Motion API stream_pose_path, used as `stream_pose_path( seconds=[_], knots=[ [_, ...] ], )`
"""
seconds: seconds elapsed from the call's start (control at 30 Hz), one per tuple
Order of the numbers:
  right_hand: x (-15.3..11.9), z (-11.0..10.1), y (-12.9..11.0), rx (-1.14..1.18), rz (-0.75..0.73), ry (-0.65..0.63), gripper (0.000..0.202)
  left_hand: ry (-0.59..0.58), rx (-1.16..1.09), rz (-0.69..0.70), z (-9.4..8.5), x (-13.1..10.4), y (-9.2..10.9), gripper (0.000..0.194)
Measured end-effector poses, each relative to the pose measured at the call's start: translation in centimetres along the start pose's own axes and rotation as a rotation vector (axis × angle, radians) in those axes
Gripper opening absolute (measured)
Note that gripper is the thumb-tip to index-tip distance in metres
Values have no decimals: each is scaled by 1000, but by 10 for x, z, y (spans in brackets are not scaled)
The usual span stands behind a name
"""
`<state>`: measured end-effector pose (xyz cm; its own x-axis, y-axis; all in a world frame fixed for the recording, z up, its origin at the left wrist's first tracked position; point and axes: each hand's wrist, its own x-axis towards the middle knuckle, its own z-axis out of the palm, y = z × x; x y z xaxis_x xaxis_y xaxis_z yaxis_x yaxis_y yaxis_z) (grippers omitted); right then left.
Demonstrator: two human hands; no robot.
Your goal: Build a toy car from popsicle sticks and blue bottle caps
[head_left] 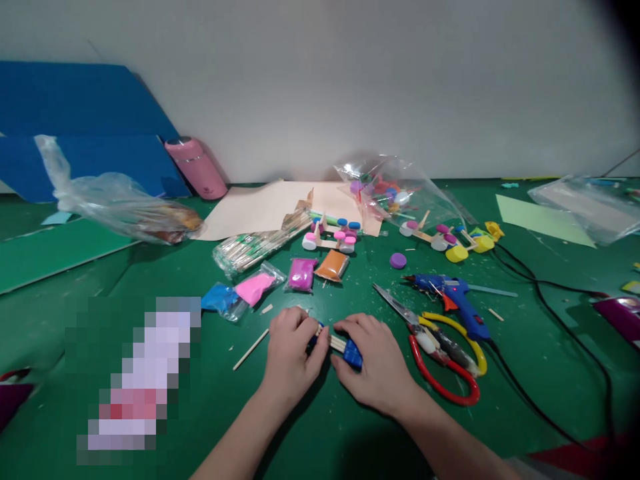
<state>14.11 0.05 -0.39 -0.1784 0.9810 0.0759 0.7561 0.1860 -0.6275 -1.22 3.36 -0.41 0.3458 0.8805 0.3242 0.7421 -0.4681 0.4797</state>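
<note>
The thing being handled, a small bundle of pale sticks [338, 343], sits low in the middle of the view, between the person's two hands and partly covered by both. The left hand [293, 347] pinches its left end between thumb and fingers, which hide most of a dark blue bit there. The right hand [373, 360] is loosely curved, thumb and forefinger apart, around a blue lump [353, 355] at the other end; the palm side is out of sight, so I cannot tell how firmly it grips. Whether the bundle touches the green table [280, 427] is hidden too. Beside the left hand lies a loose stick [251, 349], its upper end close to the fingers. Right of the right hand, pliers [395, 303] with red handles lie against yellow-handled scissors [477, 333], and the overlap makes their parts hard to separate. A blue glue gun [440, 287] lies just beyond, its black cord running out of clear sight near the dark lower right corner. Crumpled film blurs the contents of the clear bag [415, 180] at the back. Left, coarse blocks blot out a pale, long item [150, 373], and a purple object [620, 320] is cut off by the right edge.
</note>
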Motion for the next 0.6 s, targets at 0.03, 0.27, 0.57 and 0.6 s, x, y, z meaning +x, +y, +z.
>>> stream_pose_path(
  seconds=[0.03,0.27,0.57,0.6],
  knots=[
    [0,0,0,-1,0,-1,32,3,1,1,0,0,0,21],
    [1,0,0,0,-1,-5,32,18,4,3,2,1,-1,21],
    [1,0,-1,-10,-8,-2,31,27,4,-1,1,1,0,22],
    [1,0,-1,-11,-7,-1,31,27,3,-1,1,1,0,22]
  ],
)
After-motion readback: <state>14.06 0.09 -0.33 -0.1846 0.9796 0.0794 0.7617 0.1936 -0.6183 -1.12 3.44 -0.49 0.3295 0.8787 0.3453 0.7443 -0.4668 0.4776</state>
